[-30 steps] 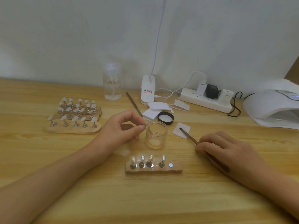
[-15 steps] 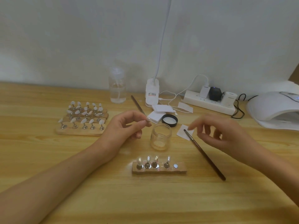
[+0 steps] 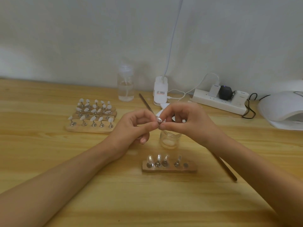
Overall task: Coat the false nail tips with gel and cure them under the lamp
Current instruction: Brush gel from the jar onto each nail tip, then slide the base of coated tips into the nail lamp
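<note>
My left hand (image 3: 136, 126) pinches a small nail tip on its metal stand (image 3: 159, 120) above the open glass gel jar (image 3: 170, 139). My right hand (image 3: 185, 122) has its fingertips pinched on the same nail tip from the right. In front of the jar lies a wooden holder (image 3: 169, 167) with several clear tips on stands and one bare magnet spot at its right end. A brush (image 3: 226, 168) lies on the table under my right forearm. The white curing lamp (image 3: 283, 107) sits at the far right.
Wooden holders with several white nail tips (image 3: 92, 115) stand at the left. At the back are a clear pump bottle (image 3: 125, 86), a second brush (image 3: 146, 103), a white desk lamp base (image 3: 161, 91) and a power strip (image 3: 219, 100) with plugs and cables.
My right hand let go of the brush, which now lies on the table, and rose to the nail tip that my left hand holds. The left hand stayed above the jar.
</note>
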Demonstrator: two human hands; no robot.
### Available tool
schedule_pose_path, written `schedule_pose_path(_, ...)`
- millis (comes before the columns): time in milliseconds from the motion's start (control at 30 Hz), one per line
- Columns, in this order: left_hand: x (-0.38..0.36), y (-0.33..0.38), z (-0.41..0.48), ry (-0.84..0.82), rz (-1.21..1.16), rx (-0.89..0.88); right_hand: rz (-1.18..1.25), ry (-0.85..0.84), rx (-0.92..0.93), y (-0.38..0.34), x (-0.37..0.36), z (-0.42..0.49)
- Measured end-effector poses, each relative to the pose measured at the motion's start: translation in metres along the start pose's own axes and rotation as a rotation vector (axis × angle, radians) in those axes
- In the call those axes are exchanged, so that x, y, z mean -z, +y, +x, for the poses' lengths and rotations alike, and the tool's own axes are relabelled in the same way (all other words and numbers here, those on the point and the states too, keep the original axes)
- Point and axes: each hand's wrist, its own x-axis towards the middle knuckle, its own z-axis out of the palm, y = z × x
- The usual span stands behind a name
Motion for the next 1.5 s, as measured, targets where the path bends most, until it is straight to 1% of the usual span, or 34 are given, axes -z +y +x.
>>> schedule_pose_path(167,-0.002,0.0,0.0,-0.009,0.027,0.028,0.076,0.028,-0.05,-0.004,0.002,-0.015)
schedule_pose_path(333,0.0,-0.001,0.002,0.104,-0.043,0.071,0.051,0.043,-0.181,0.005,0.016,-0.061)
schedule_pose_path(467,0.001,-0.006,0.004,0.096,0.096,0.103,0.02,0.032,-0.27,0.012,0.013,-0.088)
schedule_pose_path(533,0.0,-0.006,0.003,0.076,0.131,0.096,0.027,0.027,-0.286,0.013,0.008,-0.092)
schedule_pose_path(767,-0.001,-0.004,0.003,0.074,0.138,0.094,0.076,0.047,-0.316,0.016,0.003,-0.091)
schedule_pose_path(867,-0.001,-0.006,0.003,0.086,0.122,0.086,0.108,0.013,-0.333,0.017,0.003,-0.09)
schedule_pose_path(933,0.0,-0.007,0.003,0.111,0.093,0.079,0.067,-0.034,-0.331,0.018,0.005,-0.089)
schedule_pose_path(1000,0.001,-0.007,0.003,0.136,0.077,0.069,-0.045,-0.066,-0.303,0.019,0.007,-0.089)
schedule_pose_path(1067,0.0,-0.005,0.001,0.158,0.087,0.051,-0.184,-0.068,-0.23,0.018,0.008,-0.089)
schedule_pose_path(1133,-0.003,-0.002,-0.003,0.194,0.177,-0.01,-0.237,-0.049,-0.174,0.017,0.013,-0.092)
schedule_pose_path(1233,-0.018,0.008,-0.014,0.215,0.405,-0.237,-0.222,0.029,-0.171,0.017,0.033,-0.106)
schedule_pose_path(1300,-0.034,0.017,-0.022,0.117,0.509,-0.401,-0.219,0.113,-0.208,0.022,0.056,-0.123)
schedule_pose_path(1333,-0.044,0.022,-0.025,0.023,0.586,-0.481,-0.225,0.161,-0.242,0.027,0.07,-0.133)
schedule_pose_path(1367,-0.055,0.025,-0.026,-0.104,0.712,-0.566,-0.238,0.209,-0.282,0.033,0.084,-0.143)
schedule_pose_path(1433,-0.076,0.023,-0.023,-0.391,1.084,-0.768,-0.278,0.308,-0.367,0.051,0.115,-0.164)
schedule_pose_path(1467,-0.087,0.019,-0.019,-0.516,1.244,-0.839,-0.294,0.367,-0.41,0.062,0.131,-0.175)
schedule_pose_path(1500,-0.1,0.014,-0.013,-0.61,1.352,-0.848,-0.307,0.425,-0.45,0.073,0.146,-0.186)
